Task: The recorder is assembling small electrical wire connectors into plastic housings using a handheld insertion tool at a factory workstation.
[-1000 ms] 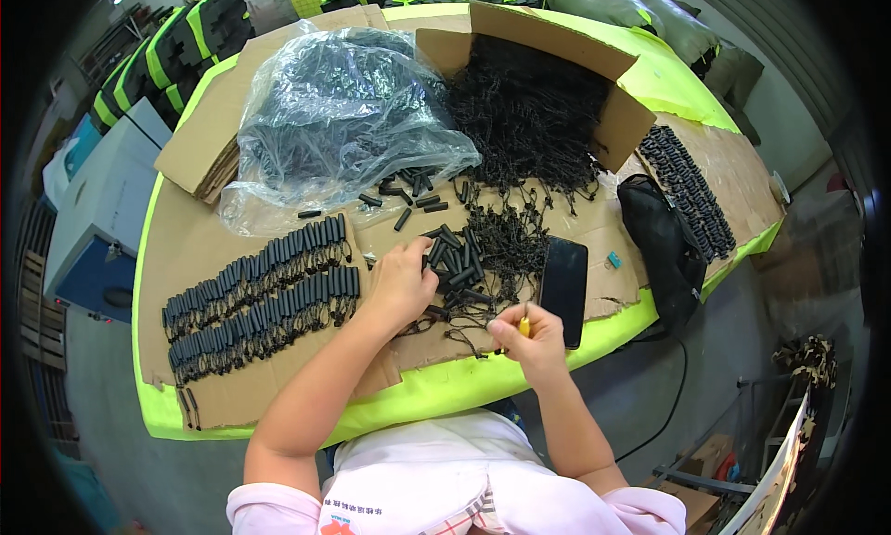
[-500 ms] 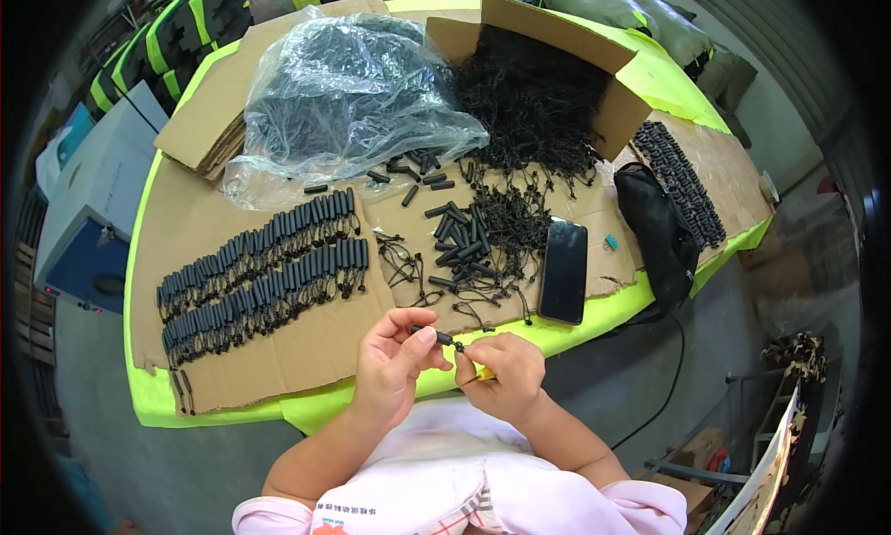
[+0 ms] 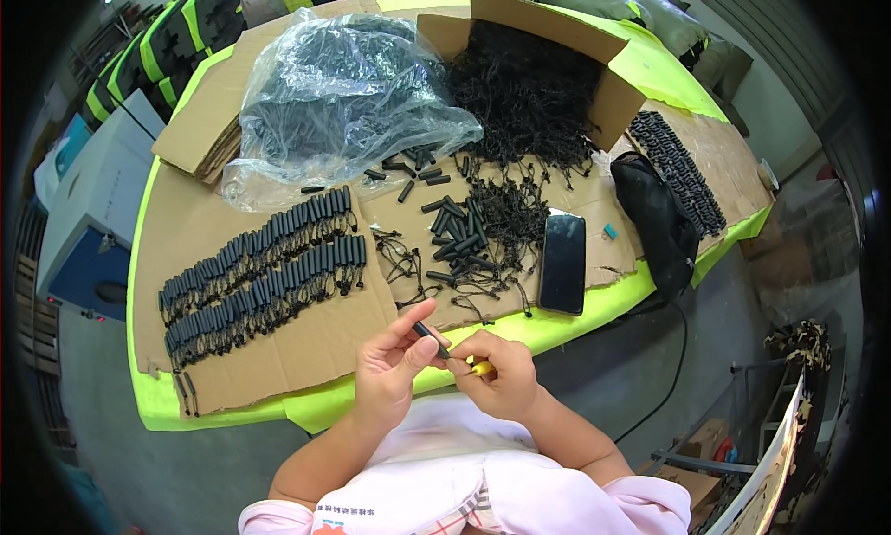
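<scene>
My left hand [image 3: 384, 377] is closed, pinching a short black tube [image 3: 429, 337] between thumb and fingers. At the tube's lower right end, the fingers of my right hand [image 3: 509, 375] are closed around a small tool with a yellow handle [image 3: 482, 368]. The tool's tip is hidden, and I cannot make out a cord at the tube's end. Just beyond my hands lie loose black tubes [image 3: 454, 231] and a tangle of knotted black cords [image 3: 510, 210]. Left of them, finished-looking tubes with cords [image 3: 278, 284] lie in two long rows on cardboard [image 3: 306, 354].
A clear plastic bag [image 3: 343, 99] of dark items and an open carton [image 3: 622, 108] of black cords stand at the back. A phone [image 3: 562, 261] and a black pouch [image 3: 654, 219] lie right of centre. More black pieces [image 3: 682, 173] form rows at the far right.
The tube in my left hand has tipped more steeply, its lower end nearer my right fingers. The dark knot seen there before is now hidden, and more of the yellow handle shows.
</scene>
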A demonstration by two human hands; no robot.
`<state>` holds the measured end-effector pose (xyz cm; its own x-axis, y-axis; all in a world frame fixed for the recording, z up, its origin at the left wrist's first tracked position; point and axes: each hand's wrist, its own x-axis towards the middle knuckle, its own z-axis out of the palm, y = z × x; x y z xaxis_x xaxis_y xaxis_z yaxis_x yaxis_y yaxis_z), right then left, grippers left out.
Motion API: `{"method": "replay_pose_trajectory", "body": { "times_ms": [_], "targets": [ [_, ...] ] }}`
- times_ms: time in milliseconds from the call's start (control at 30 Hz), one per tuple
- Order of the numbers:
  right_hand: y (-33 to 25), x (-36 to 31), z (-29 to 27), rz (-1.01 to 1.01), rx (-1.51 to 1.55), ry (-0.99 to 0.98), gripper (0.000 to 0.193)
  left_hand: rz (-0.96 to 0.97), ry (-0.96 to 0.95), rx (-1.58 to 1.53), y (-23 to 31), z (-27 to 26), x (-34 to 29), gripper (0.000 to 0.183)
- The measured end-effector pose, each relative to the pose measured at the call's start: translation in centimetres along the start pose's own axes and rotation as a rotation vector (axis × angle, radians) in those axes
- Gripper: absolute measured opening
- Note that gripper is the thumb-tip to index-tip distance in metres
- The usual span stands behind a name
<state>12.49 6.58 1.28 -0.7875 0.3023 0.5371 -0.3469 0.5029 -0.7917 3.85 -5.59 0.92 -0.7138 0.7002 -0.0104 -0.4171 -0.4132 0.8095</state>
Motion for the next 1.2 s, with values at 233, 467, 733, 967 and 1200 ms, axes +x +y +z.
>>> {"method": "replay_pose_trajectory", "body": {
  "times_ms": [233,467,733,967,1200],
  "targets": [
    [0.9,-0.5,0.4,0.512,0.383,0.069,0.014,0.018,-0.025,0.145,-0.5,0.0,1.1,0.036],
    [2.0,0.6,0.0,-0.031,-0.310,-0.014,0.050,-0.079,0.163,-0.210,-0.4,0.0,3.1,0.027],
    [1.8,1.2,1.7,-0.079,-0.524,-0.002,0.051,0.281,0.269,0.152,-2.3,-0.3,2.3,0.026],
    [1.7,1.1,2.9,-0.042,-0.331,-0.078,0.058,0.454,0.339,0.389,-2.4,-1.2,1.4,0.026],
    [2.2,0.5,1.1,0.089,-0.355,-0.268,0.050,0.301,0.699,0.863,6.2,-10.9,-3.1,0.023]
  ]
}}
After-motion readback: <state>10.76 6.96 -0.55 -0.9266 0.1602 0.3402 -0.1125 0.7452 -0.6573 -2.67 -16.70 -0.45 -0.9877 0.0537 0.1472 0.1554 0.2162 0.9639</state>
